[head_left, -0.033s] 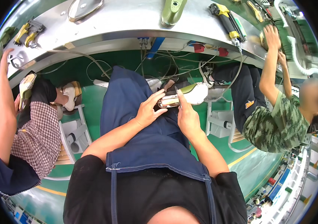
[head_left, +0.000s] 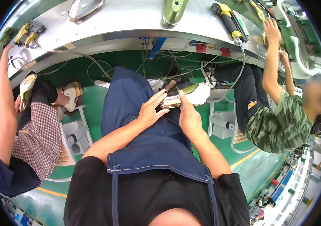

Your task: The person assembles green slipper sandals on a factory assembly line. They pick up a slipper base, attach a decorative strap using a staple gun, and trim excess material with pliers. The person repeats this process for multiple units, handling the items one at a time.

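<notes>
The person sits in a dark blue apron (head_left: 156, 150) over a black shirt, and both bare arms reach out over the lap. The left hand (head_left: 151, 111) is curled part way, with its fingers (head_left: 159, 98) spread along the near side of a shoe (head_left: 190, 95). The right hand (head_left: 189, 117) is closed round the shoe from below, and its thumb lies flat on top. The shoe has a white sole and a green upper, and it lies on its side above the right knee, held between both hands. Past the knees there is a green floor (head_left: 92, 98) with white stools (head_left: 73, 137). On the left a second person in a checked shirt (head_left: 36, 139) lifts an arm up to the long metal workbench (head_left: 130, 22). On the right a third person in a camouflage shirt (head_left: 285, 124) lifts both hands to the bench's right end. Loose cables (head_left: 168, 64) hang under its front edge. On the bench top lie a yellow tool (head_left: 30, 32) by the left end, a green shoe form (head_left: 175, 9) at the middle, and a black and yellow tool (head_left: 228, 19) further right.
</notes>
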A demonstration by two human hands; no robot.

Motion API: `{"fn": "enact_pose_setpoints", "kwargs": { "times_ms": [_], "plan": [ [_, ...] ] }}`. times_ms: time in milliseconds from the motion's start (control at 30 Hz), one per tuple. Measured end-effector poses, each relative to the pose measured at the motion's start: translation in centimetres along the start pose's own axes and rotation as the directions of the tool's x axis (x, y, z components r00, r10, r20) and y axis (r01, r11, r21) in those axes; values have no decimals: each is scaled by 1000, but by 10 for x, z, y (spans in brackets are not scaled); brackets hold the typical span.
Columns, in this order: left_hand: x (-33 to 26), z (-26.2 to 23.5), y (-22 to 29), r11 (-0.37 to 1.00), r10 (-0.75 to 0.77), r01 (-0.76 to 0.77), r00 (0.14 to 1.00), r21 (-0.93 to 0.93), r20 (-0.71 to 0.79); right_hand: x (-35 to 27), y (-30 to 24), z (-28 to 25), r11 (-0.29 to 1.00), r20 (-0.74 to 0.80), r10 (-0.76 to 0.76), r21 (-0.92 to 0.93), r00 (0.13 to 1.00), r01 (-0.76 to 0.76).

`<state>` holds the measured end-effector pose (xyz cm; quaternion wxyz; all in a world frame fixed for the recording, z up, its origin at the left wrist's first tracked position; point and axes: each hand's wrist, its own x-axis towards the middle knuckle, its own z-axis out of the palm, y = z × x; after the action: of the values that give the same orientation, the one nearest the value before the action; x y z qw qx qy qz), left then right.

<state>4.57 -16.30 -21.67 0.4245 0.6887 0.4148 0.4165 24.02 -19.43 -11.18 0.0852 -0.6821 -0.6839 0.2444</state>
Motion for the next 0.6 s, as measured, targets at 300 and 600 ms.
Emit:
{"fn": "enact_pose_setpoints", "kwargs": {
  "times_ms": [300, 600],
  "plan": [
    [1, -8, 18, 950, 41, -74, 993, 303, 114, -2, -4, 0, 999, 32, 40, -18, 999, -39],
    [-2, -4, 15, 977, -98, 65, 983, 202, 158, -3, -13, -5, 986, -46, -94, 133, 995, 100]
  ]
}}
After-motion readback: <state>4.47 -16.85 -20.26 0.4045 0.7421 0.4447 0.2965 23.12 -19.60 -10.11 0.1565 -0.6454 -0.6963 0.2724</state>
